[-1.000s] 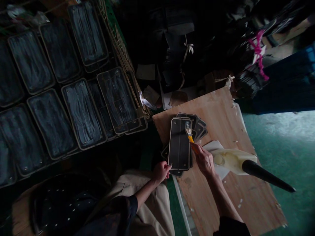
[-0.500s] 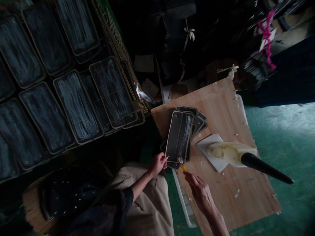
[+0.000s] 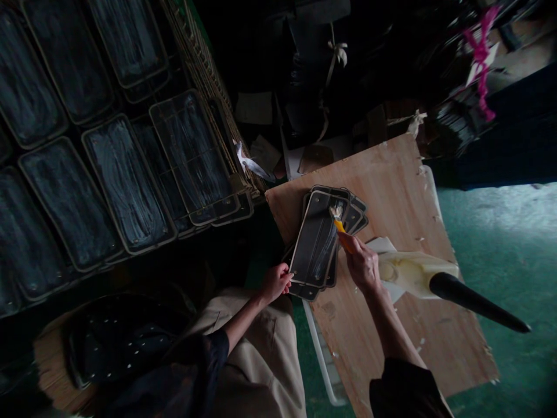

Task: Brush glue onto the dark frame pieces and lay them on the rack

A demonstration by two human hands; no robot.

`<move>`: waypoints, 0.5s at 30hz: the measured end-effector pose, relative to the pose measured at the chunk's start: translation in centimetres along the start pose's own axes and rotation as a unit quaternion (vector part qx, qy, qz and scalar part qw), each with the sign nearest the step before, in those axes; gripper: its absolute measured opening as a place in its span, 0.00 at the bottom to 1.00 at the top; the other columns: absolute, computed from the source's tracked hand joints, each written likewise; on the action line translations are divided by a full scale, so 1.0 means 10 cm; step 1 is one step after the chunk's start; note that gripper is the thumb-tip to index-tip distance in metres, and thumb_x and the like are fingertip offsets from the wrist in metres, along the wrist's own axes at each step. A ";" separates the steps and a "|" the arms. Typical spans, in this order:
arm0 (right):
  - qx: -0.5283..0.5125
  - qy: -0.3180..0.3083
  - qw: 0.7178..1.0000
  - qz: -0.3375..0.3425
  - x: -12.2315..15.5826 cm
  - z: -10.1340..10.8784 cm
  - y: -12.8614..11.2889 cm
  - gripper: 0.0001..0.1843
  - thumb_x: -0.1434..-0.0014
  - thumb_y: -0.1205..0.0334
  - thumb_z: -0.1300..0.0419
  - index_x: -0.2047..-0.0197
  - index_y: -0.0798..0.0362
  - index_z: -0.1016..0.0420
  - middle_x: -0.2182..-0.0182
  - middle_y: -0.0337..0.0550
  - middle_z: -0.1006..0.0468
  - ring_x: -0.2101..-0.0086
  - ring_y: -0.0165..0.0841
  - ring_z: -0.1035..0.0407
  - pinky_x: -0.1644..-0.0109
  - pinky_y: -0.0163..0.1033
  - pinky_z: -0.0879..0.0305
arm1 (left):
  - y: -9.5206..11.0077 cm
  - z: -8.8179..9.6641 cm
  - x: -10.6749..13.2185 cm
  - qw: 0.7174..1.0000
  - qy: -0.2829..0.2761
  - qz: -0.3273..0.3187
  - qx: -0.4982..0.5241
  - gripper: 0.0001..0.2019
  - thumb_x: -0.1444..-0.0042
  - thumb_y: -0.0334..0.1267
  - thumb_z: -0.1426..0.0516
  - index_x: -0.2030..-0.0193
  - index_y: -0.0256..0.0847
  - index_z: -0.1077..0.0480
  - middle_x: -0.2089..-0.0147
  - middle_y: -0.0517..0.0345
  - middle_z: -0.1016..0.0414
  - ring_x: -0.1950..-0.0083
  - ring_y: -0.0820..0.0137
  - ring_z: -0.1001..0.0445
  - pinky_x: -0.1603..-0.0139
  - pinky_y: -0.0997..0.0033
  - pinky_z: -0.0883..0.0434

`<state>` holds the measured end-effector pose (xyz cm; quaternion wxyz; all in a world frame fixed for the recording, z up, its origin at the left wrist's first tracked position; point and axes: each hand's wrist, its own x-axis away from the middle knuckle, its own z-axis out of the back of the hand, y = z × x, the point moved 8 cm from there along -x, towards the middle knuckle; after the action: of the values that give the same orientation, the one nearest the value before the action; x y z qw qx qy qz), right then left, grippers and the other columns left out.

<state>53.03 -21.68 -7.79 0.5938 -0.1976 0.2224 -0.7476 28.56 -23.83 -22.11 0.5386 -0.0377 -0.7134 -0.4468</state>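
head view: dark panel (image 3: 315, 241) recorded just off centre toward 4 o'clock, tilted slightly clockwise, topmost on a fanned stack (image 3: 358, 213) upon the wooden table (image 3: 418, 348). left hand (image 3: 277, 281) closed in a pinch on the panel's corner at its 7 o'clock. right hand (image 3: 363, 264) wrapped around the yellow handle of a brush (image 3: 339, 224), with bristles over the panel near its 1 o'clock; unable to confirm contact with the surface. pale, wet-looking streaks noted toward the panel's 4 o'clock; mostly dark toward 9 o'clock, judged uncoated.

also noted: pale container (image 3: 407, 273) with a tapered black end, beyond the right hand toward 4 o'clock; streaked panels (image 3: 128, 183) on a rack toward 10 o'clock.

recommended for even brushing: keep the left pinch at the rim, away from wet coating. draw long, overlapping strokes from 12 toward 6 o'clock, pressing lightly. work across toward 9 o'clock without gaps. ease around the corner studs (image 3: 317, 200) to avoid pooling.
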 end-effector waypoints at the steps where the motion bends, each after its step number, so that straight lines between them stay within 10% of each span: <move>1: -0.006 -0.015 1.000 -0.002 0.10 -0.06 -0.02 0.15 0.31 0.63 0.51 0.45 0.52 0.30 0.64 0.45 0.24 0.67 0.32 0.29 0.65 0.35 0.35 | 0.00 0.00 0.00 1.000 0.002 0.003 0.000 0.09 0.43 0.41 0.45 0.69 0.40 0.39 0.80 0.66 0.32 0.85 0.78 0.34 0.87 0.83 0.42; 9: -0.100 -0.164 0.981 -0.031 1.27 -0.40 -0.58 0.15 0.31 0.66 0.53 0.44 0.50 0.34 0.64 0.44 0.23 0.66 0.33 0.28 0.64 0.35 0.33 | 0.01 0.00 0.05 0.999 -0.001 -0.017 0.042 0.13 0.43 0.47 0.44 0.68 0.40 0.39 0.79 0.67 0.33 0.85 0.78 0.34 0.86 0.82 0.41; 15: -0.169 -0.197 0.960 -0.102 0.91 -0.30 -0.40 0.13 0.29 0.59 0.54 0.47 0.49 0.32 0.66 0.41 0.21 0.68 0.31 0.25 0.65 0.33 0.30 | 0.04 0.00 0.03 1.000 -0.008 -0.013 0.020 0.12 0.44 0.46 0.44 0.69 0.40 0.40 0.80 0.67 0.33 0.85 0.79 0.35 0.86 0.83 0.43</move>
<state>46.18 -29.52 -7.77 0.5044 -0.4606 0.2029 -0.7016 28.66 -23.76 -21.68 0.5279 -0.0214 -0.7266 -0.4392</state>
